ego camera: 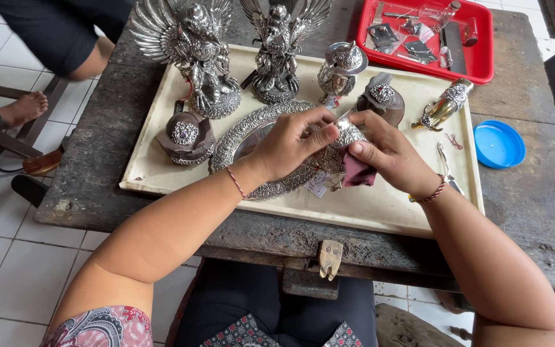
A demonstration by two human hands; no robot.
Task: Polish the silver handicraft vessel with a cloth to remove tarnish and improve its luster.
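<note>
Both hands, left (290,144) and right (390,151), grip a small embossed silver pot (340,146); the right also pinches a maroon cloth (358,173).

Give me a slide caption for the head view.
Both hands, left hand and right hand, hold an embossed silver vessel with maroon cloth over a cream tray.

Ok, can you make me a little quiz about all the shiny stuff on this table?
1. True or false: both hands, the left hand and the right hand, hold the small embossed silver pot.
2. What colour is the cloth under the right hand?
3. Which lies right of the cream tray on the dark wooden table? A: round blue plastic lid; B: winged silver statue.

Key: 1 true; 2 maroon; 3 A.
</note>
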